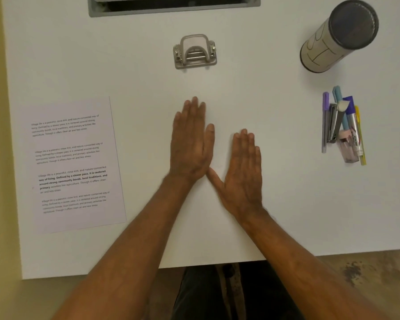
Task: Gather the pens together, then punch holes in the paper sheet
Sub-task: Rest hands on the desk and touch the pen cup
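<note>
My left hand (191, 139) and my right hand (241, 170) lie flat, palms down, on the middle of the white table (286, 204), holding nothing; the right thumb touches the left wrist. A printed paper sheet (75, 165) lies at the left. A grey hole punch (195, 51) stands beyond my hands. Far right lies a cluster of pens (342, 125): a purple one (325, 121), a teal one, a yellow one (361, 137), mixed with a stapler (333, 125) and a small pink item.
A tall cylindrical container (337, 38) with a dark lid stands at the back right. A grey cable slot (173, 5) runs along the table's far edge. The table's front edge is close to my body, with floor showing at the lower right.
</note>
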